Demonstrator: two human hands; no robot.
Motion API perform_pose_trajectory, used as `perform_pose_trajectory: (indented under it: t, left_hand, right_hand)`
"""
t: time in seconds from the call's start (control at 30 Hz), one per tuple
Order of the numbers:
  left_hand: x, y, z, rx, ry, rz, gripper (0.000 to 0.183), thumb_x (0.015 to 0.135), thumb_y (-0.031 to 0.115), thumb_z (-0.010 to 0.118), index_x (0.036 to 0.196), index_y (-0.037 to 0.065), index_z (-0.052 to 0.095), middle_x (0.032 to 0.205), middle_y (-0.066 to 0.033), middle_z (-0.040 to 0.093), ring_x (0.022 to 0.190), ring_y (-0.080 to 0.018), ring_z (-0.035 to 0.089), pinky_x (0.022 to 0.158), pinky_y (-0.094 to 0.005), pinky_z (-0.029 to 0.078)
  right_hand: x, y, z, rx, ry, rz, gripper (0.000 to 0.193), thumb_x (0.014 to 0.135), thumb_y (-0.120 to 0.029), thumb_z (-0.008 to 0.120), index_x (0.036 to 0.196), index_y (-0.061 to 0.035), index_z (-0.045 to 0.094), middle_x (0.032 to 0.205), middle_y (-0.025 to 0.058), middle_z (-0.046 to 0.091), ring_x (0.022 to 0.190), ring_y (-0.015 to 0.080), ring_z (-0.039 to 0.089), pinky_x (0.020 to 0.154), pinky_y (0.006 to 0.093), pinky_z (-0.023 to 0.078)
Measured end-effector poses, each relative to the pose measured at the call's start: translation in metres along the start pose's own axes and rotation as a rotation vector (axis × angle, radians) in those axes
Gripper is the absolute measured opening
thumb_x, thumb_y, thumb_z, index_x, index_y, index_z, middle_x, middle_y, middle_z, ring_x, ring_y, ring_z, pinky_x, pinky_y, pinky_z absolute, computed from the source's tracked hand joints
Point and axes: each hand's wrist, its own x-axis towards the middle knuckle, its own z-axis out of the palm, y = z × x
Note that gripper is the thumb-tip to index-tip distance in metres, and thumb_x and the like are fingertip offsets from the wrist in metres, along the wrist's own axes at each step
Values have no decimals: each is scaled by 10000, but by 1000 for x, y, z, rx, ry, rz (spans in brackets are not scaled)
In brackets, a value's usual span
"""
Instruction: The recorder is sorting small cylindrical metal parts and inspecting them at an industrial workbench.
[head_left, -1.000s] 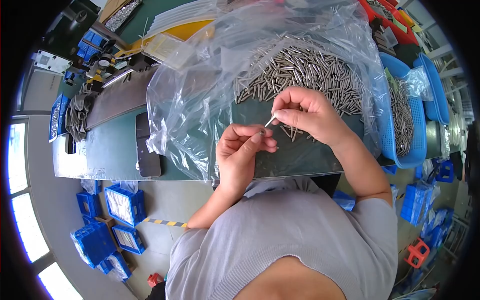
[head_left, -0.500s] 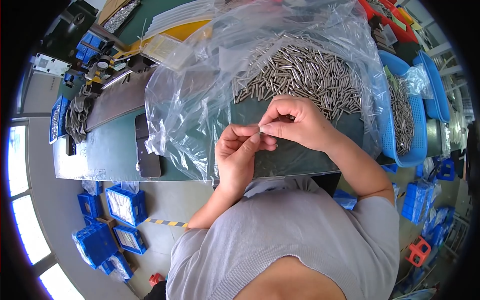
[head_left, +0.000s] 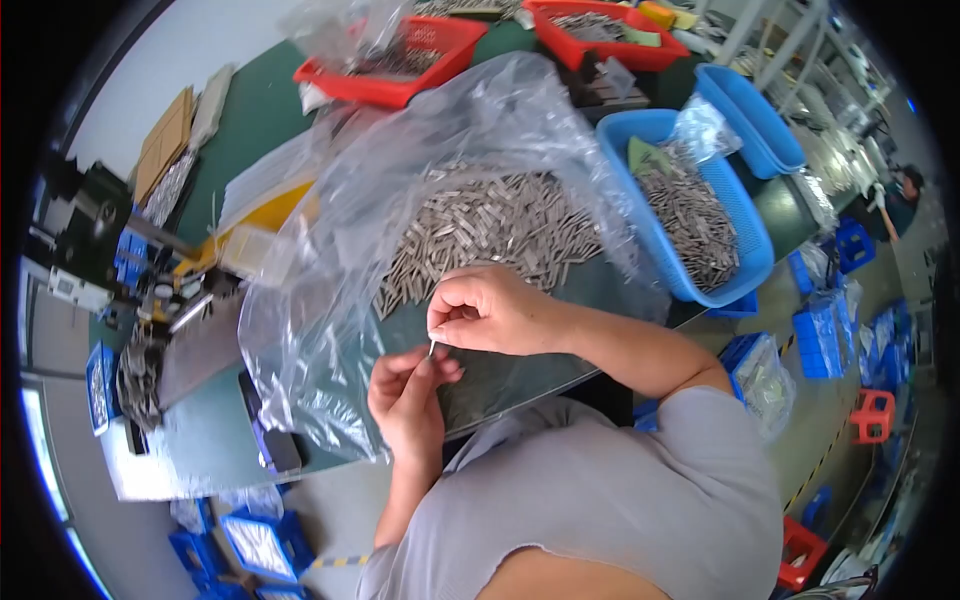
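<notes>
A small, slim metal pin (head_left: pixel 432 349) stands nearly upright between my two hands. My right hand (head_left: pixel 492 312) pinches its upper end between thumb and fingertips. Around its lower end, the thumb and forefinger of my left hand (head_left: pixel 408 398) are closed, hiding part of it. Just beyond both hands, a large heap of short metal pins (head_left: pixel 500 225) lies spread on the table, partly under a clear plastic bag (head_left: pixel 330 250).
To the right, a blue basket (head_left: pixel 755 262) holds more metal pieces, with another blue basket (head_left: pixel 780 150) behind. Red baskets (head_left: pixel 400 92) stand at the back. A phone (head_left: pixel 275 440) lies left on the green table (head_left: pixel 200 450), near a black bench machine (head_left: pixel 95 220). A person (head_left: pixel 905 205) is far right.
The view has swung and tilted, so the red baskets at the back now show more fully. My right hand now sits above the left, and the pin shows between them.
</notes>
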Motion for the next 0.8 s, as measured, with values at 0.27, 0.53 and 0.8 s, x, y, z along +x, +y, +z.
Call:
perform_pose_trajectory:
  t: [0.27, 0.53, 0.8]
  left_hand:
    - [-1, -2, -7, -52, -64, 14, 62, 872, -37, 527, 933, -42, 537, 932, -200, 622, 729, -234, 645, 668, -343, 562]
    - [10, -2, 2, -121, -95, -20, 66, 885, -29, 515, 946, -30, 539, 955, -185, 619, 776, -229, 644, 706, -354, 555]
    - [6, 1, -2, -85, -79, -26, 54, 881, -12, 522, 931, -25, 537, 932, -184, 621, 777, -221, 642, 700, -338, 556]
  right_hand:
    - [-66, -60, -99, -817, 729, -33, 88, 762, -65, 646, 803, -49, 569, 756, 85, 574, 618, 237, 579, 533, 315, 448]
    - [-77, -42, -154, -1525, 692, 39, 175, 765, -113, 631, 938, -121, 657, 1036, 71, 618, 1009, 285, 543, 851, 387, 423]
    - [-8, -3, -30, -706, -58, -183, 148, 726, -36, 671, 863, -75, 629, 834, 53, 565, 754, 251, 579, 636, 346, 478]
